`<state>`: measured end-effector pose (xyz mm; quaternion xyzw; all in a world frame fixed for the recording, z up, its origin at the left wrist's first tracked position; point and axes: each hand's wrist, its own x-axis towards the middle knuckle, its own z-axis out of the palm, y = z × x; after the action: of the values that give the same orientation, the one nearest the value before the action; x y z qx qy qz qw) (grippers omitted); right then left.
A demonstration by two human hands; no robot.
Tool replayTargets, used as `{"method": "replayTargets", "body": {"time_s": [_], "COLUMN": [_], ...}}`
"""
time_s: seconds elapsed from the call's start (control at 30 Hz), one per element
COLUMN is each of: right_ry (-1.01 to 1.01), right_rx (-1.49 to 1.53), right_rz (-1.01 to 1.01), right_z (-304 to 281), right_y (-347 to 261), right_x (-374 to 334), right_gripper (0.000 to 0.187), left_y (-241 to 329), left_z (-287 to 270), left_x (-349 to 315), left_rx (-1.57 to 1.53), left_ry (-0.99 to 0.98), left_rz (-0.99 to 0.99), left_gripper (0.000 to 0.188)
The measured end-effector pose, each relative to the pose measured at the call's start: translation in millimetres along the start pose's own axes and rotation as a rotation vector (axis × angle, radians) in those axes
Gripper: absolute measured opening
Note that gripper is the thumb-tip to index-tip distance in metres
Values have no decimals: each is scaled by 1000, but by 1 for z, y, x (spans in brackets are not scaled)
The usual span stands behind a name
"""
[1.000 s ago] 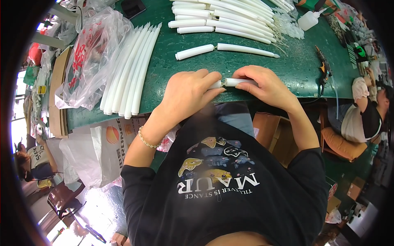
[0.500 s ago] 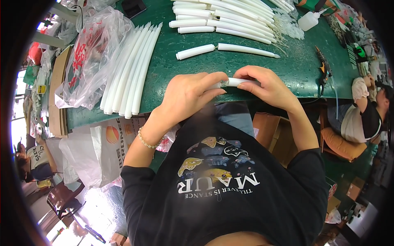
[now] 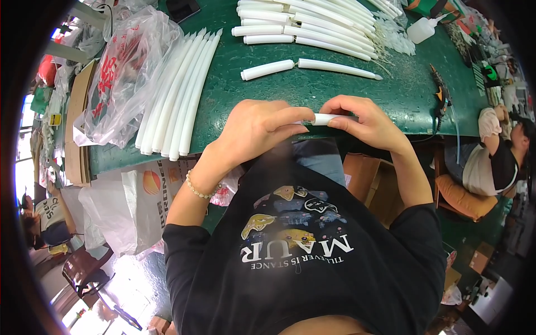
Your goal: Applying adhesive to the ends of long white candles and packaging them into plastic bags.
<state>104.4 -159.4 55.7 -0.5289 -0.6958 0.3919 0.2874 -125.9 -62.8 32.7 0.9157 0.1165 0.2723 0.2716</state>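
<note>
Near the front edge of the table, my two hands meet on a white taper candle, apparently an electric one in two parts. My left hand is closed round its left part, which the fingers mostly hide. My right hand pinches the other part between thumb and fingers. The joint between the parts is covered by my left fingertips. Just beyond lies another candle in two pieces, a short body and a longer tapered piece, end to end with a small gap.
Several two-part candles lie in rows at the back of the green table. Whole white candles are stacked at left beside a clear plastic bag. A glue gun and a squeeze bottle are at right. A co-worker sits far right.
Both hands have come slightly nearer my body with the candle. My left fingers have slid right over the joint, where a clear part showed before. The candles on the table stay put.
</note>
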Motion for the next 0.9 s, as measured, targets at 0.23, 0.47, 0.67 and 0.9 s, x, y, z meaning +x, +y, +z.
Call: {"method": "replayTargets", "body": {"time_s": [0.23,0.47,0.67,0.9], "right_ry": [-10,19,14,24], "right_rx": [68,-39,-78,-34], "right_rz": [27,-6,-10,-1], "right_z": [-1,-1,0,1], "right_y": [-3,-8,-8,-7], "right_x": [2,1,1,1], "right_gripper": [19,20,21,20], "left_y": [1,8,8,7], "left_z": [0,-9,-5,4], "left_x": [4,3,1,0], "left_rx": [-44,-93,-95,-17], "left_ry": [13,-66,-78,86], "left_rz": [28,-39,-187,-68], "left_gripper": [19,19,20,22]}}
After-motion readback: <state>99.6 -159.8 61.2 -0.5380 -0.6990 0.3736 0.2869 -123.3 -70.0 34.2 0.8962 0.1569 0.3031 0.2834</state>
